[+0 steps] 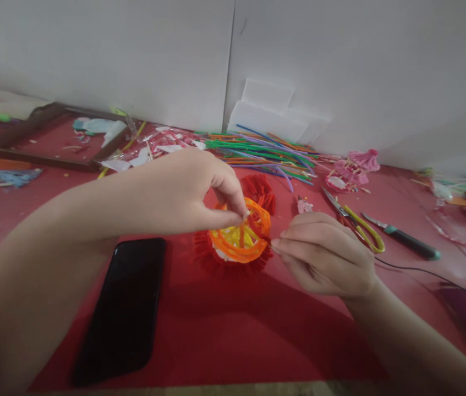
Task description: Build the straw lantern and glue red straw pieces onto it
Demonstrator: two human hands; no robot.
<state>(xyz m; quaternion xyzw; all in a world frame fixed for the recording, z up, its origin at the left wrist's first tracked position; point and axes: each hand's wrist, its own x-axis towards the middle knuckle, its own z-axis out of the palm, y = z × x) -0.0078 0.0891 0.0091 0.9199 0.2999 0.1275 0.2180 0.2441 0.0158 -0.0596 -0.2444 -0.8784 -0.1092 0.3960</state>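
Note:
A round craft piece of orange and yellow straw loops sits on a red fringed base on the red table. My left hand reaches over it from the left and pinches the top of an orange loop with thumb and forefinger. At the piece's right edge, my right hand has its fingers pressed together, pinching a thin red strip. More red fringe lies just behind the piece.
A black phone lies flat at the front left. Coloured straws are piled at the back, with pink paper bits to their right. Yellow-handled scissors and a green-handled knife lie right of my hands. A wooden frame sits back left.

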